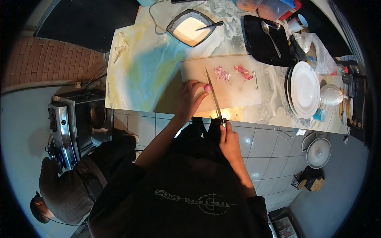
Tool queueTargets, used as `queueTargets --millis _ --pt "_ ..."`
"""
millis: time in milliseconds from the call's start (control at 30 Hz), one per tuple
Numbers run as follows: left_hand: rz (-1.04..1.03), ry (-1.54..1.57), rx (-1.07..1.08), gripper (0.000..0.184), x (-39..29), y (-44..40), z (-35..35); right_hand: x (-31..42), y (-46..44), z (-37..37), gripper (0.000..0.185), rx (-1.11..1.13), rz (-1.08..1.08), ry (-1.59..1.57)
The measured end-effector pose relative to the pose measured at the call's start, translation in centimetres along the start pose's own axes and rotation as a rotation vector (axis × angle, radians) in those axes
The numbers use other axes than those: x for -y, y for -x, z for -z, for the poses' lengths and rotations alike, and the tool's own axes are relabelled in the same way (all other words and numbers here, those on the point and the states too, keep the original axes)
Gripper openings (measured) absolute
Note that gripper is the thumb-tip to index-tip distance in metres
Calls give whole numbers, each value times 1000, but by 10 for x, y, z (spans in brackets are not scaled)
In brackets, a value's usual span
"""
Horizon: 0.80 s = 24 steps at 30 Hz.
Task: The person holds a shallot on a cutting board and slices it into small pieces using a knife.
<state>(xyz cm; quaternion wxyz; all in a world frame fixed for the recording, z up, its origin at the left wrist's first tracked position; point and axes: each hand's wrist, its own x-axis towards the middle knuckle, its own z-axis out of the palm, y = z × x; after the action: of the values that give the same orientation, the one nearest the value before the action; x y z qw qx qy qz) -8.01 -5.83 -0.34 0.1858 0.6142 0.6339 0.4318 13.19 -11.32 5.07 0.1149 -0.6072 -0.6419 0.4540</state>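
Observation:
A pale cutting board (242,93) lies at the near edge of the marble-look table. My left hand (190,99) pinches a small pinkish shallot (207,87) with thumb and fingertips on the board's left part. In my right hand (230,142) is the handle of a long kitchen knife (214,97). Its blade points away from me across the board, right beside the shallot. To the right of the blade sit a pale pink heap of cut shallot (222,74) and a redder chopped heap (243,72).
A dark bowl of creamy batter (190,31) with a spoon stands behind the board. At right are a black tray (254,43) with a metal spoon (271,39) and stacked white plates (304,89). Another person (71,186) is at the lower left, near a stove (61,131).

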Motion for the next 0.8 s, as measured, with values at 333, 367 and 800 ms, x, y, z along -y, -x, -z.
queueTargets --millis 333,367,800 --pt "59 -86 -82 24 5 1 -14 -5 -4 -7 27 7 41 -2" --pt "55 -93 -91 23 5 1 -15 -6 -4 -8 27 6 48 -4" --pt "55 -149 -121 23 3 5 -18 3 -6 -5 28 -9 49 13"
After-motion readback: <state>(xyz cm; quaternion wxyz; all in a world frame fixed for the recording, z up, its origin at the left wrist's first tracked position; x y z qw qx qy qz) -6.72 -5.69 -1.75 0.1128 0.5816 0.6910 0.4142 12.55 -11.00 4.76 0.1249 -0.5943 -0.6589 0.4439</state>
